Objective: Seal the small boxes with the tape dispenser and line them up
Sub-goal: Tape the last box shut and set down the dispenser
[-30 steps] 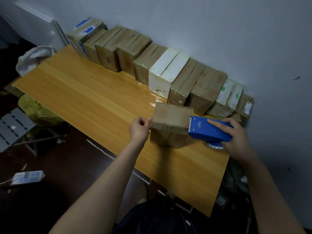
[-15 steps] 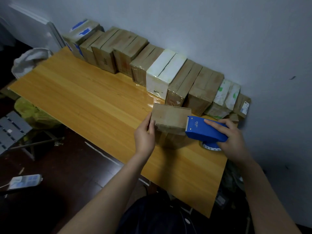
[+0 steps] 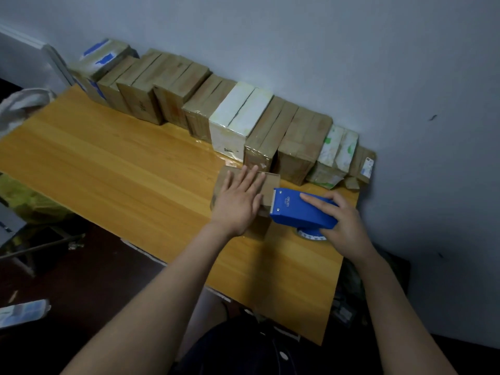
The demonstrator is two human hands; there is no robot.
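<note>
Shifted from the side of the box [image 3: 272, 182], my left hand [image 3: 239, 203] lies flat on its top. Right hand [image 3: 345, 228] grips the tape dispenser [image 3: 300, 212] at the box's right edge. I'd press firmly, pulling tape straight.

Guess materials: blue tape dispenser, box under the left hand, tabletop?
The tape dispenser looks like moulded plastic: smooth matte blue shell; its toothed front edge may be metal. The box looks like cardboard: dull brown, sharp folded edges. The table is wood or wood-look laminate: striped grain, slight sheen; cannot tell which.
</note>
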